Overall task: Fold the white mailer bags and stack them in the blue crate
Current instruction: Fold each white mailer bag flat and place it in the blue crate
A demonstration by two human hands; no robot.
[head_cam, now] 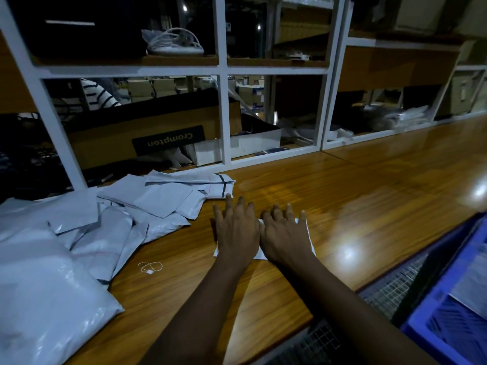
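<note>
A folded white mailer bag (308, 233) lies flat on the wooden table (369, 196), mostly hidden under my two hands. My left hand (237, 227) presses down on its left part with straight, spread fingers. Beside it my right hand (286, 233) presses the right part the same way. A loose heap of white mailer bags (147, 204) spreads over the table's left side. The blue crate (448, 317) stands low at the right, below the table edge, with a white bag (471, 288) lying inside it.
A white-framed shelf (224, 114) runs along the table's far edge, with a brown Crompton carton (163, 138) and boxes behind it. A large full white bag (44, 293) fills the near left. A small white string tag (150, 267) lies on the table. A wire mesh rack (390, 288) sits beside the crate.
</note>
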